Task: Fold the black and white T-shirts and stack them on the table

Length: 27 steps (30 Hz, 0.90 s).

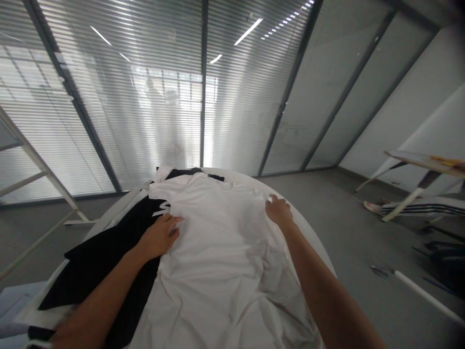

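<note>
A white T-shirt (pixel 214 242) lies spread over a round white table (pixel 319 245), its neckline toward the far side and its lower part wrinkled. My left hand (pixel 162 235) is at the shirt's left side below the sleeve, fingers bent and closed on the cloth. At the opposite side, my right hand (pixel 279 209) has its curled fingers on the shirt's edge near the right sleeve. Under the white shirt and to its left is a black garment (pixel 105 252) with white lettering, partly covered by my left forearm.
Glass partitions with blinds (pixel 240 111) stand beyond the table. A white metal frame (pixel 43 169) rises at the left. On the right are another table (pixel 428 162), a person's striped trouser leg (pixel 428 207), and a white pole (pixel 425 293) low down.
</note>
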Tool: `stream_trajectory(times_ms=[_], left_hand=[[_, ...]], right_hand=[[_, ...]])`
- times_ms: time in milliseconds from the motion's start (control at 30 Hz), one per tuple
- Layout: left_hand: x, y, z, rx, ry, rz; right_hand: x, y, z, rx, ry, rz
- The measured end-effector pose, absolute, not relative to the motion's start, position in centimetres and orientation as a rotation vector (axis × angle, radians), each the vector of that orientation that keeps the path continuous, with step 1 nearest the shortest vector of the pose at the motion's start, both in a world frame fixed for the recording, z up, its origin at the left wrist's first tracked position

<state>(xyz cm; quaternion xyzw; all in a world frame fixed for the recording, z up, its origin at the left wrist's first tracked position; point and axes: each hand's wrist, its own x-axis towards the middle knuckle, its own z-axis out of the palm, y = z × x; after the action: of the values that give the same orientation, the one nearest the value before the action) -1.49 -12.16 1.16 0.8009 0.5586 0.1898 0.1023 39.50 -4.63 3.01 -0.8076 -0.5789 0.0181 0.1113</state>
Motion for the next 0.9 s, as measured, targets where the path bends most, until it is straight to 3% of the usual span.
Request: stream_trajectory(times_ms=[167, 600, 767, 900], left_hand=[[-2.0, -11.7, 0.3, 2.340, 1.595, 0.536], [-2.3, -11.2, -0.1, 2.313, 1.556, 0.514], [-2.3, -11.2, 0.1, 2.275, 1.554, 0.532], [-2.3, -11.3, 0.2, 2.254, 1.550, 0.541]], right_hand=[[40.4, -1.6, 0.8, -2.404, -1.359, 0.221], [47.4, -1.5, -1.1, -2.354, -1.027, 0.088], [45.5, -1.4, -0.9, -2.336, -1.132, -0.050], [44.9, -1.8, -0.8, -2.467, -1.215, 0.095]])
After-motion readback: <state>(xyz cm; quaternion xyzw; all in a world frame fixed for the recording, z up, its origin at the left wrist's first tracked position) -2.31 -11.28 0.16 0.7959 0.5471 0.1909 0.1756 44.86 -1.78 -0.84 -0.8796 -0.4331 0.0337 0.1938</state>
